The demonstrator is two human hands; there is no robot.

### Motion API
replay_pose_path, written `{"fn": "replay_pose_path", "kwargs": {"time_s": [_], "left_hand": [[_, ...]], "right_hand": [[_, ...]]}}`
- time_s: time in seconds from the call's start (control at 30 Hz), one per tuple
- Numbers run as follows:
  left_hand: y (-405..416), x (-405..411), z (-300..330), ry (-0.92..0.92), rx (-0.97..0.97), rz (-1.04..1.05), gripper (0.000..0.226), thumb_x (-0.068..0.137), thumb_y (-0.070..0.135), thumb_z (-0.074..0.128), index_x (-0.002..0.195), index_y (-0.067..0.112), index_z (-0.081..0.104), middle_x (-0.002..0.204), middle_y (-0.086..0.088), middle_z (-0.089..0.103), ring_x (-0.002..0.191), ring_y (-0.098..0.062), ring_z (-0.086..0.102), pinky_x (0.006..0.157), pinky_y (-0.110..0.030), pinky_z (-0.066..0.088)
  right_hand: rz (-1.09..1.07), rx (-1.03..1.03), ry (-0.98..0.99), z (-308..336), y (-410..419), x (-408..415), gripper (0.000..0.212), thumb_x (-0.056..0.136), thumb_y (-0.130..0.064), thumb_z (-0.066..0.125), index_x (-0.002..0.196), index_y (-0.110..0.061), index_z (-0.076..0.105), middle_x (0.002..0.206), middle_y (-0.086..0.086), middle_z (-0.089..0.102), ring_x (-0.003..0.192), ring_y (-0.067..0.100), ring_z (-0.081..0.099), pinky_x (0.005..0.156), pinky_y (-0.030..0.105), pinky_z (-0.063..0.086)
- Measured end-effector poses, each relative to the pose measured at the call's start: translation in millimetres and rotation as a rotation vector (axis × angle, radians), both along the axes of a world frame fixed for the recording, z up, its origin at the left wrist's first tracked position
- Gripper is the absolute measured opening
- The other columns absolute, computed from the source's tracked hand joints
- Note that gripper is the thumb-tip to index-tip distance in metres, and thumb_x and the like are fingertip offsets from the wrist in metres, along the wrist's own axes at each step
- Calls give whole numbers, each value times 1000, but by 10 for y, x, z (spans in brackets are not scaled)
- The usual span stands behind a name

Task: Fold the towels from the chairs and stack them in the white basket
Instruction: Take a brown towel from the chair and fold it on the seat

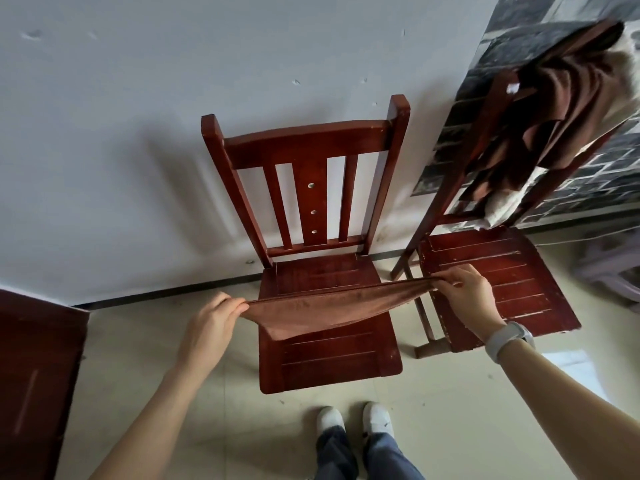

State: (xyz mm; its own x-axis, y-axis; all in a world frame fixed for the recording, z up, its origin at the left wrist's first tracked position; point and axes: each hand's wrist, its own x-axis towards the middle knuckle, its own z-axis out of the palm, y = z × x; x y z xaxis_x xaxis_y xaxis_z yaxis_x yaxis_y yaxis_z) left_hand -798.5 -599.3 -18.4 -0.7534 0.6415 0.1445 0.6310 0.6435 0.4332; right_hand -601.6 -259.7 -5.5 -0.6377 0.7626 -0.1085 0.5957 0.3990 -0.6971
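A brown towel hangs stretched between my two hands above the seat of the middle wooden chair. My left hand pinches its left end. My right hand pinches its right end, near the seat of the right chair. The towel sags in the middle and looks doubled over. More brown and white towels are draped in a heap over the backrest of the right chair. No white basket is in view.
A third dark wooden seat shows at the left edge. Both chairs stand against a white wall. My white shoes stand on the tiled floor just in front of the middle chair. A pale stool is at far right.
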Motion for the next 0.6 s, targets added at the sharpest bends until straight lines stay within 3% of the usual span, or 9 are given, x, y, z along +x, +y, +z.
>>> {"fn": "replay_pose_path", "kwargs": {"time_s": [0.07, 0.17, 0.23, 0.3, 0.37, 0.43, 0.6], "left_hand": [[-1, 22, 21, 13, -34, -17, 19, 78, 15, 58, 85, 2, 71, 74, -9, 66, 61, -26, 65, 54, -31, 50], [-52, 106, 1, -42, -46, -10, 17, 79, 13, 59, 85, 3, 71, 74, -8, 66, 60, -27, 65, 51, -30, 52], [-135, 162, -71, -138, -72, 27, 10, 82, 9, 63, 85, 6, 72, 81, -4, 64, 65, -25, 63, 57, -31, 48], [-257, 204, -195, -353, -130, 46, 10, 83, 6, 64, 87, 6, 73, 93, 0, 60, 78, -22, 61, 69, -29, 42], [-375, 251, -314, -590, -172, 54, 14, 84, 5, 62, 93, 2, 72, 96, -3, 63, 92, -23, 62, 77, -21, 39], [-437, 304, -363, -717, -182, 92, 14, 84, 4, 61, 94, 0, 71, 90, -5, 67, 91, -21, 62, 70, -8, 39], [-381, 293, -403, -765, -82, 236, 13, 88, 6, 56, 92, 2, 68, 87, -6, 66, 83, -17, 56, 66, -3, 36]], "right_hand": [[39, 4, 1, 1, -12, 32, 10, 78, -1, 66, 87, -2, 71, 88, 7, 59, 81, 22, 57, 69, 6, 39], [85, -41, -96, -27, -76, 149, 8, 78, -4, 67, 86, -4, 70, 84, 7, 66, 79, 22, 61, 76, 24, 45], [133, -160, -197, -40, -103, 264, 6, 79, -5, 67, 84, -7, 69, 70, 5, 67, 63, 14, 63, 63, 20, 48], [207, -345, -300, -33, -139, 370, 8, 78, -2, 67, 74, -10, 68, 57, 0, 63, 48, 10, 57, 48, 14, 44], [279, -371, -400, -104, -163, 452, 17, 76, -3, 69, 67, -17, 66, 62, 4, 65, 57, 15, 56, 55, 21, 44], [287, -356, -433, -157, -205, 476, 20, 76, -3, 67, 66, -20, 64, 71, 8, 67, 65, 17, 58, 64, 23, 45], [262, -480, -373, -313, -196, 403, 17, 78, 10, 58, 70, -5, 62, 60, 6, 55, 58, 17, 50, 50, 9, 40]]}}
